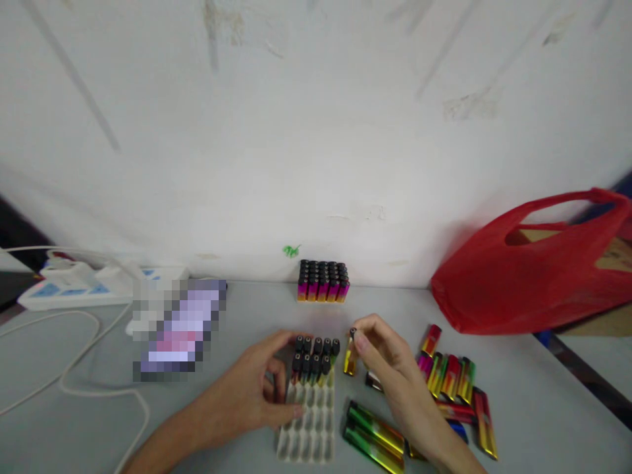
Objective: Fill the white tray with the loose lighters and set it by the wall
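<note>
- White power strip (170,271) at left
- Pale cable (108,392) curling over the bench (249,313)
- Pixelated lilac slab (185,332) near the power strip
- Red plastic bag (498,289) at right
- Green mark (291,251) low on the wall (316,145)

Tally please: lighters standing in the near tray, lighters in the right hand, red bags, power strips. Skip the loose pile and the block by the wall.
Lighters in near tray: 9
Lighter in right hand: 1
Red bag: 1
Power strip: 1
Total: 12

Magenta lighter (424,364) partly behind right hand (395,370)
</note>
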A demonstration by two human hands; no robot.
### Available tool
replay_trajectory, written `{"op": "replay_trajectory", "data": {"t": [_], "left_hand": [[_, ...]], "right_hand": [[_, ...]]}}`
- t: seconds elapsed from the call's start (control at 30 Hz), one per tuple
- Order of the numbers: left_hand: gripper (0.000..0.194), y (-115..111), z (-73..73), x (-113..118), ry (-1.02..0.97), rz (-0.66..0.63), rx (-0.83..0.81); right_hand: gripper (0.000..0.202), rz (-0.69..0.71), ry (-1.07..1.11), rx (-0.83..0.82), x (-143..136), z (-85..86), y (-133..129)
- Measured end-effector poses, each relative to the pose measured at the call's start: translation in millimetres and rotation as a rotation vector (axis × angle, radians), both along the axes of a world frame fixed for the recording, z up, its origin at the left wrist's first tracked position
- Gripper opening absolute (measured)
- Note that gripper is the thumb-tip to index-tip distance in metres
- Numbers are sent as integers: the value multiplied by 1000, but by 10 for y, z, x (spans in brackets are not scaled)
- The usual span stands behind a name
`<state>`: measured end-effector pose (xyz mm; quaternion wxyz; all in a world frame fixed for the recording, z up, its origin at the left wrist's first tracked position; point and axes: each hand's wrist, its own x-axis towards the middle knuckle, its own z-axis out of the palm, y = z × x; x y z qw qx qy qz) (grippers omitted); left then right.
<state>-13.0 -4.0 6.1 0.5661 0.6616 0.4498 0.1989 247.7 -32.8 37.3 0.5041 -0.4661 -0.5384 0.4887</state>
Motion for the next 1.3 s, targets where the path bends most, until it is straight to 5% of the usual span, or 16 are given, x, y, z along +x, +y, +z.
{"op": "replay_trajectory", "data": {"t": [0.17,0.37,0.83,1.13,1.3], "left_hand": [[88,1,8,5,-21,-2,-3],[87,0,13,9,-34,3,-12],[87,-3,-20,-1,-35,12,-28],[92,4,-82,-15,-46,10,-15],[85,2,-54,-14,-37,-4,-9]], "right_hand": [[25,0,-184,166,68,25,18],[17,106,-215,75,142,61,34],[12,209,-371,270,227,51,48],[17,232,-307,317,164,3,50],[17,134,-370,286,134,42,40]]}}
